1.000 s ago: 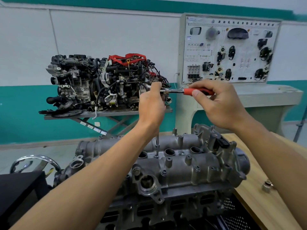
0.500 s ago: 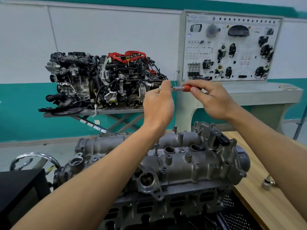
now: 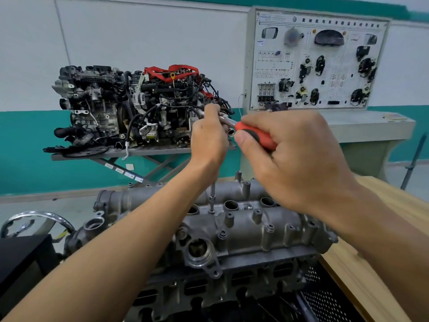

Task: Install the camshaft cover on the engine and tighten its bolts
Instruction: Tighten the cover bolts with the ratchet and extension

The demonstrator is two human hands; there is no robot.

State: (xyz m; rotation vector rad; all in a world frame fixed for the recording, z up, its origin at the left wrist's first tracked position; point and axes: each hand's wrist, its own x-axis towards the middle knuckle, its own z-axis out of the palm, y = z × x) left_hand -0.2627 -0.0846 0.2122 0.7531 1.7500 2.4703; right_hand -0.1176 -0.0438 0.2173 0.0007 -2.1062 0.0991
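The grey cast camshaft cover (image 3: 243, 228) lies on top of the engine (image 3: 209, 287) in front of me. A ratchet wrench with a red and black handle (image 3: 255, 137) stands above it on a long thin extension (image 3: 212, 196) whose tip sits on a bolt near the cover's middle. My left hand (image 3: 209, 138) is closed over the ratchet head at the top of the extension. My right hand (image 3: 294, 154) grips the red handle, which points toward me and to the right. Several other bolts show along the cover's edges.
A complete engine (image 3: 139, 108) rests on a grey lift table (image 3: 139, 154) by the wall. A training panel (image 3: 318, 61) with car parts stands behind on the right. A wooden bench (image 3: 371, 275) lies at right, a black box (image 3: 23, 259) and chrome ring (image 3: 34, 217) at left.
My right hand has swung the red handle from pointing right toward me, turning the ratchet about the extension. My left hand stays on the ratchet head.
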